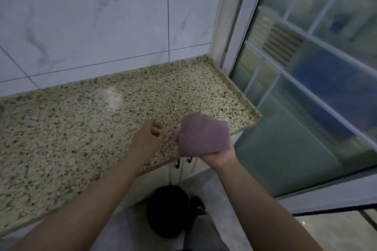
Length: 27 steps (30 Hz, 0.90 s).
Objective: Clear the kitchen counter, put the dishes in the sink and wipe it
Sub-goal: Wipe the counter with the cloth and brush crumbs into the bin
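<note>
Wiping step at hand: bare speckled desk [85, 120], right hand [214, 155] grip closed on bunched purple cloth [204, 134], left hand [148, 137] pinching its corner; next, likely spreading cloth flat onto desk.

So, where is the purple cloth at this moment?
The purple cloth is bunched in the right hand, above the counter's front right corner, beside the left hand.

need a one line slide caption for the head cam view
Right hand holds a mauve cloth over the speckled granite counter while the left hand pinches its edge.
</note>
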Tool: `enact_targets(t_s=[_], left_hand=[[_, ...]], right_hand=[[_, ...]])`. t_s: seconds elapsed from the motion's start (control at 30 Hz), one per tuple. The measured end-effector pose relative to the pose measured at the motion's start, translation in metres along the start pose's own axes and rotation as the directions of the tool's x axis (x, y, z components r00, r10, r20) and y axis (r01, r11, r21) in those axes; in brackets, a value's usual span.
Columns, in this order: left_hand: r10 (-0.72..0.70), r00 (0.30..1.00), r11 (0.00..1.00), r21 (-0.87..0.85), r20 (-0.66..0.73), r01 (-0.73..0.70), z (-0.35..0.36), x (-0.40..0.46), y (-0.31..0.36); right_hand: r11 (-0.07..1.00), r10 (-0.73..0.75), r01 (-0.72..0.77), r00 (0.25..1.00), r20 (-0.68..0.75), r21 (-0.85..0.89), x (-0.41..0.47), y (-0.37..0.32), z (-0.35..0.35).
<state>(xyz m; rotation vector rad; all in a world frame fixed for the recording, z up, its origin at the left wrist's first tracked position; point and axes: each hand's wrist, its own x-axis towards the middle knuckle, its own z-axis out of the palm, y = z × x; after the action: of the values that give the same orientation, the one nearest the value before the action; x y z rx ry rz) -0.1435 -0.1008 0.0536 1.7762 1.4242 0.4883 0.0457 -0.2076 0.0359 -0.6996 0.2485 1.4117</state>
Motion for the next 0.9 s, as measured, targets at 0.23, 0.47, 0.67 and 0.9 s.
enact_targets(t_s=[0.23,0.47,0.67,0.9], left_hand=[[-0.086,0.99,0.994,0.073,0.108,0.078,0.054,0.073,0.041],[-0.034,0.998,0.968,0.252,0.058,0.018,0.092,0.126,0.019],[-0.185,0.981,0.819,0.561,0.058,0.121,0.096,0.15,-0.007],[-0.369,0.929,0.781,0.549,0.023,0.297,0.075,0.166,-0.039]], right_hand=[[0.754,-0.166,0.107,0.986,-0.031,-0.649,0.086,-0.12,0.031],[-0.774,-0.036,0.169,0.95,0.31,-0.61,0.197,-0.136,-0.037],[-0.896,-0.057,0.121,0.923,0.38,-0.428,0.23,-0.12,-0.052],[-0.904,0.087,0.271,0.874,0.478,-0.332,0.314,-0.11,-0.003]])
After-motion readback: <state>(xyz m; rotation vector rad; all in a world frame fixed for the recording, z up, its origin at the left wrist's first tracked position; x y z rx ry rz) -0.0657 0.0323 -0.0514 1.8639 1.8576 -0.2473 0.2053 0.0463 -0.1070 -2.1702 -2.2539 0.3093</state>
